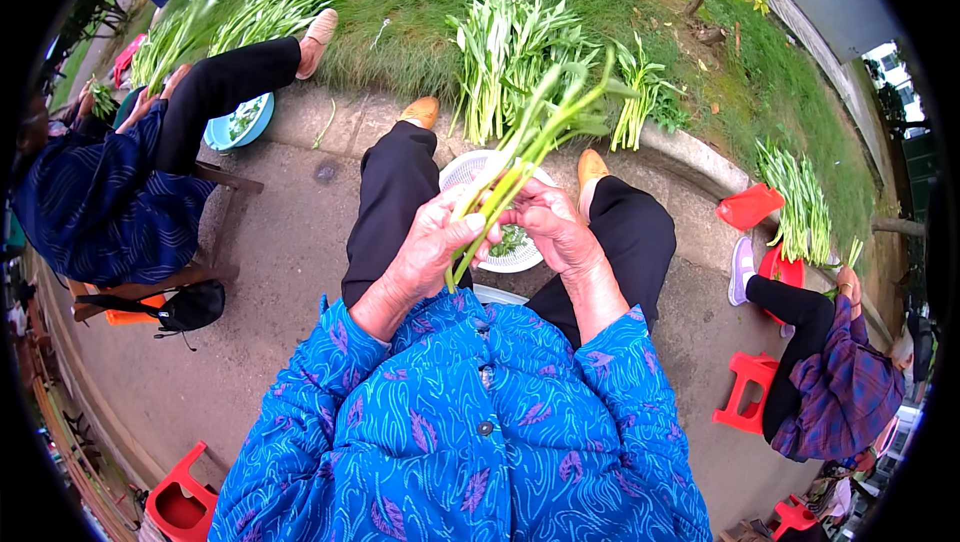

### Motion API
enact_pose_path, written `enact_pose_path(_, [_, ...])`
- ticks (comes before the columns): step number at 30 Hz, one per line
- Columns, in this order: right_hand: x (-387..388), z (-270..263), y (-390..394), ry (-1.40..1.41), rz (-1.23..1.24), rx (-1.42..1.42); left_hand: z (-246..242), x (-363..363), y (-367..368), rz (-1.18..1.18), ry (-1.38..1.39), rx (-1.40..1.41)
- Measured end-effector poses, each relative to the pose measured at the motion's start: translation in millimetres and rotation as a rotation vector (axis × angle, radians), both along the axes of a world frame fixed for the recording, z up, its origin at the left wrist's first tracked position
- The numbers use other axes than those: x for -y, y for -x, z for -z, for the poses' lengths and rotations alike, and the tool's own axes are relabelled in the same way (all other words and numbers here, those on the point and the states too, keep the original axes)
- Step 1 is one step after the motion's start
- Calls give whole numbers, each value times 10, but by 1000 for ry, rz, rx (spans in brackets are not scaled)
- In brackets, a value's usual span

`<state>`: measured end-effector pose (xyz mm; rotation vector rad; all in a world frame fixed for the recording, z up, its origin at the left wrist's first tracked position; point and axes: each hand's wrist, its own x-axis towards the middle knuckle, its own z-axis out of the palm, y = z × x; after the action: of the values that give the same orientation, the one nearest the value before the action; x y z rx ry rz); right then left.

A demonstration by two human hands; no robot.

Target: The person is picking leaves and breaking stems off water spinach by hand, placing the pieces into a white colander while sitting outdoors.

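Note:
My left hand grips a few long green leafy vegetable stalks, which slant up and to the right across the picture. Beside it, my right hand has its thumb and fingertips bent close to the stalks, near their middle; whether it pinches a piece is hidden. Below both hands, between my knees, stands a white plastic colander with some green leaves in it. A large bundle of the same leafy stalks lies on the grass edge in front of me, with a smaller bunch to its right.
A stone curb borders the grass. At left, a seated person handles stalks near a turquoise basin. At right, another seated person holds stalks by a red basin. Red plastic stools and a black bag are around.

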<state>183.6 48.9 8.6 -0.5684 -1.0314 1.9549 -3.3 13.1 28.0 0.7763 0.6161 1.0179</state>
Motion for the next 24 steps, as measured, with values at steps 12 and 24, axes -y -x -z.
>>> enact_pose_path(12, [16, -173, 83, 145, 227, -230, 12, 29, -63, 152, -10, -87])
enact_pose_path(24, [36, -236, 155, 0, 496, 75, 62, 39, -56, 7, 41, 71])
